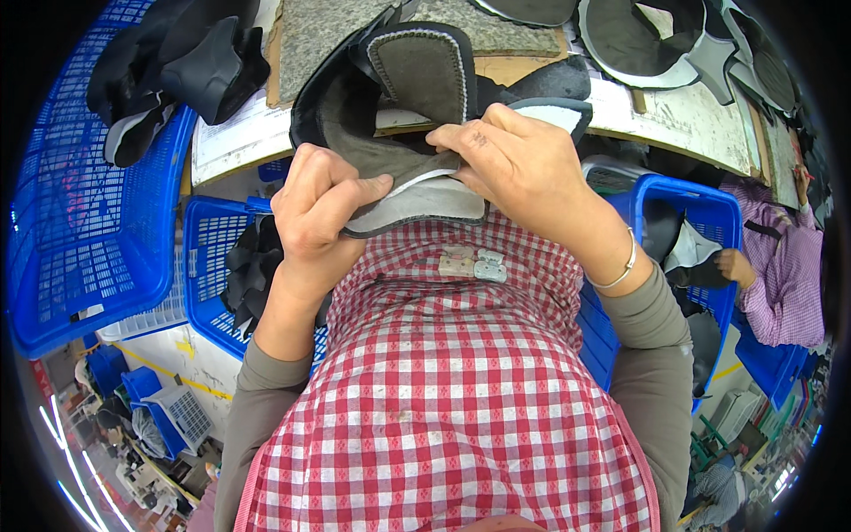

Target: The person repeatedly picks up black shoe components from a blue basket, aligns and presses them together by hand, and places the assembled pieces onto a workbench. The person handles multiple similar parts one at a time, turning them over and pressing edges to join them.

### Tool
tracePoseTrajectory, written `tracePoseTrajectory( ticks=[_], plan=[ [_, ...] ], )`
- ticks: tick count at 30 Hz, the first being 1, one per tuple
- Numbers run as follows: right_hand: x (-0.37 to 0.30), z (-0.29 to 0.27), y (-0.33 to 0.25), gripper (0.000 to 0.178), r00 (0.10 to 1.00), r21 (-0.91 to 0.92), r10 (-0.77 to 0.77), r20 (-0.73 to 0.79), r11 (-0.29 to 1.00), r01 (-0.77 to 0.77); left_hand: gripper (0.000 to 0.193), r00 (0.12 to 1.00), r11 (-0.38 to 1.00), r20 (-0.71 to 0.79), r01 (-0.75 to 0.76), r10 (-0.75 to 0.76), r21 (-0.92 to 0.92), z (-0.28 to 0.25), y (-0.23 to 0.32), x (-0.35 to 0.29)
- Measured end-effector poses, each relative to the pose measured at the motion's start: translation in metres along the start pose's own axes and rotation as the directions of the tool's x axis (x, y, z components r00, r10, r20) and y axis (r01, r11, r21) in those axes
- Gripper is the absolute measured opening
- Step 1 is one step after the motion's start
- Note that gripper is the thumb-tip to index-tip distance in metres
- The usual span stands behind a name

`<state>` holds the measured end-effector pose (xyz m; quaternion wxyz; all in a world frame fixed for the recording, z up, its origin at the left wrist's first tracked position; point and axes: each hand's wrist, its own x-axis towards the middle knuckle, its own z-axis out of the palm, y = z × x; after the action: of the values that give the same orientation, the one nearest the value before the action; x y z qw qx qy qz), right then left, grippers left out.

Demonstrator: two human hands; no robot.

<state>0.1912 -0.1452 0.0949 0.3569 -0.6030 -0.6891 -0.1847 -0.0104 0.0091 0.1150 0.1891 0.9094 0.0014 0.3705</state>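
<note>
While the left hand pinches the near edge of a dark shoe upper between thumb and bent fingers, the right hand is clamped on the same piece farther right, the 2 hands apart. The upper is in front of the wearer, over the near edge of a worktable, with a stitched tongue rising at its far side and a pale grey flap between the hands. Around the right wrist is a bracelet; below spreads a red-and-white checked apron. Beyond the upper lies a speckled grey board. Dark pieces are heaped at left, above a large blue basket. At right, 1 co-worker's hand is beside another blue basket
</note>
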Motion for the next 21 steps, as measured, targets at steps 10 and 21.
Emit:
tracePoseTrajectory(
  ticks=[10,21],
  plan=[
    [0.001,-0.009,0.005,0.02,0.996,0.048,-0.092,0.006,0.995,0.092,0.041,0.999,1.0,-0.042,0.007,-0.006,0.02,0.002,0.0,-0.004],
    [-0.004,-0.024,-0.005,0.021,0.964,0.051,0.096,0.249,0.992,-0.112,0.029,0.988,0.988,0.088,0.119,-0.128,0.097,0.001,0.023,0.026]
  ],
)
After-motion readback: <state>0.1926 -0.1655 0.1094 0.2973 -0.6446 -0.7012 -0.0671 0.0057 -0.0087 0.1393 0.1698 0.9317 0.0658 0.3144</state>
